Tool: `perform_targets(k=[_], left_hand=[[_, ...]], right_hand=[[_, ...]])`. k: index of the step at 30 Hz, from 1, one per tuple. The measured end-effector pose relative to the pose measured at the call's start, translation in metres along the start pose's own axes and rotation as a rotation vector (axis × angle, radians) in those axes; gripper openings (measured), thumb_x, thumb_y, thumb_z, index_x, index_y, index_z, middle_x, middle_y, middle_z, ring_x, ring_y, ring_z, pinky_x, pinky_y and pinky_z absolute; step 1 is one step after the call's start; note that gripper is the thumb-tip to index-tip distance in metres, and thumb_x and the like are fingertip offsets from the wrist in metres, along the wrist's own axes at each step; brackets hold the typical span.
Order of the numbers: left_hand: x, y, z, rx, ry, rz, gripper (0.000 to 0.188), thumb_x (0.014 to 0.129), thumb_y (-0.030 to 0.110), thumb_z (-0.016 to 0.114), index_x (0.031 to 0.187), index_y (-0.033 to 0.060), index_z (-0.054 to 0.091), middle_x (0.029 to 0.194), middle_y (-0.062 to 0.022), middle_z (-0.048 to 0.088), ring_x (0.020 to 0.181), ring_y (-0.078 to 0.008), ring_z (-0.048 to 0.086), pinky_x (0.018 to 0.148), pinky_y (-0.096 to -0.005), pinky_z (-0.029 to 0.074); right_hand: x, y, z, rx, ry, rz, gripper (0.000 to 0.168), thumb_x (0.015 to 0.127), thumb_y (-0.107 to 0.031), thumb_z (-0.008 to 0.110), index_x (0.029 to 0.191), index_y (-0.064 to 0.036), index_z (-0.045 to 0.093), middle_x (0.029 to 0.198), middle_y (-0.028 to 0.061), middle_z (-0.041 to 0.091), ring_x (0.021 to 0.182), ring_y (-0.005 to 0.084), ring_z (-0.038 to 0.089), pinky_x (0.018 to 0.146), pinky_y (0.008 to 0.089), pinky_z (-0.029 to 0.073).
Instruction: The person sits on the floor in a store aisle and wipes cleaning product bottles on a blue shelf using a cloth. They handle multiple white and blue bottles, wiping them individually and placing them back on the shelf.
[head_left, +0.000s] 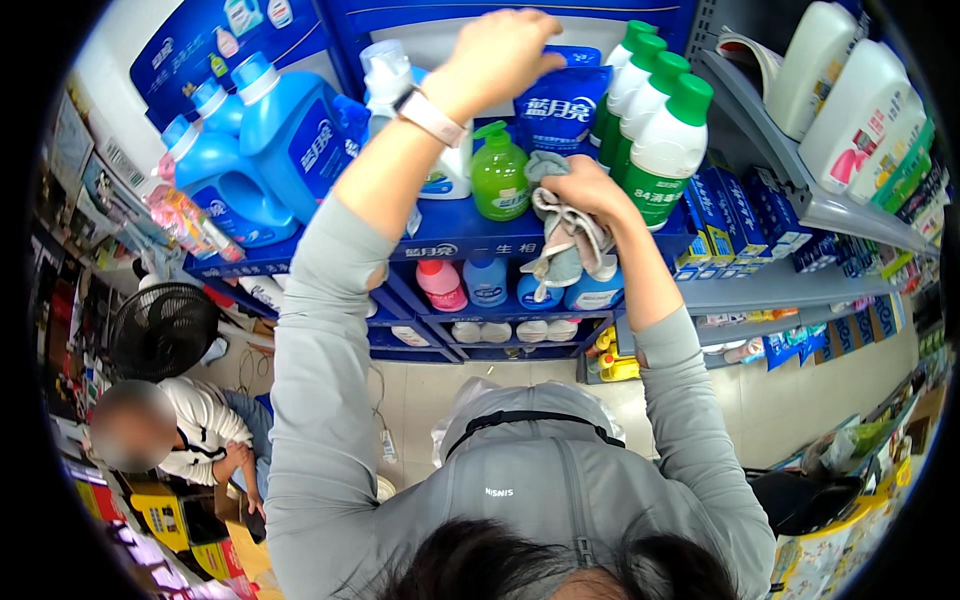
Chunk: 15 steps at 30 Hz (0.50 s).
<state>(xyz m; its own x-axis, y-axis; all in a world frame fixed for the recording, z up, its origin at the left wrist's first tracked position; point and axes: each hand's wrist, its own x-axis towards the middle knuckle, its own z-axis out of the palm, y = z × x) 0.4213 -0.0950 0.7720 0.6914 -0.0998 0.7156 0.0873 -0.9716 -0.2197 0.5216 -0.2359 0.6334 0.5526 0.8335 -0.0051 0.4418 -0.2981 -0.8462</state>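
Observation:
My left hand (499, 56) reaches over the back of a blue display shelf (469, 244), above a clear-capped bottle (386, 71) and beside a blue detergent pouch (562, 109). Its fingers are partly spread; whether they touch anything behind is hidden. My right hand (589, 187) grips a crumpled grey and beige cloth (566, 240) that hangs over the shelf's front edge. A green pump bottle (500, 176) stands just left of the cloth. Right of that hand is a row of white bottles with green caps (667, 142).
Large blue detergent jugs (289, 142) stand at the shelf's left. Smaller bottles (487, 281) fill the tier below. A grey metal shelf (787, 289) with boxes and white bottles adjoins at right. A black fan (161, 330) and a seated person (214, 431) are at lower left.

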Motion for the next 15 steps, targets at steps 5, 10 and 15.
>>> perform_targets(k=[5, 10, 15], left_hand=[[-0.031, -0.074, -0.094, 0.006, -0.099, 0.027, 0.026, 0.093, 0.001, 0.051, 0.114, 0.0033, 0.066, 0.109, -0.0166, 0.069, 0.101, -0.0341, 0.066, 0.088, -0.0385, 0.053], [-0.092, -0.092, -0.142, -0.158, -0.510, -0.058, 0.068, 0.069, -0.018, 0.038, 0.128, 0.0059, 0.060, 0.130, -0.0166, 0.060, 0.125, -0.0330, 0.053, 0.106, -0.0379, 0.041], [-0.115, -0.093, -0.126, -0.127, -0.638, -0.097, 0.044, 0.071, 0.017, 0.083, 0.111, 0.0096, 0.066, 0.116, -0.0104, 0.066, 0.113, -0.0299, 0.058, 0.099, -0.0359, 0.044]], right_hand=[[-0.009, -0.012, -0.005, -0.016, -0.032, 0.038, 0.035, 0.074, -0.021, 0.064, 0.092, 0.008, 0.069, 0.086, 0.0159, 0.070, 0.078, 0.0212, 0.066, 0.072, 0.0339, 0.050], [-0.007, -0.011, -0.002, -0.002, -0.032, 0.048, 0.036, 0.075, -0.021, 0.064, 0.097, 0.008, 0.069, 0.090, 0.0153, 0.070, 0.080, 0.0220, 0.066, 0.073, 0.0342, 0.050], [-0.010, -0.013, 0.000, -0.010, -0.028, 0.072, 0.033, 0.077, -0.019, 0.064, 0.096, 0.007, 0.069, 0.087, 0.0132, 0.070, 0.077, 0.0202, 0.065, 0.070, 0.0339, 0.050]])
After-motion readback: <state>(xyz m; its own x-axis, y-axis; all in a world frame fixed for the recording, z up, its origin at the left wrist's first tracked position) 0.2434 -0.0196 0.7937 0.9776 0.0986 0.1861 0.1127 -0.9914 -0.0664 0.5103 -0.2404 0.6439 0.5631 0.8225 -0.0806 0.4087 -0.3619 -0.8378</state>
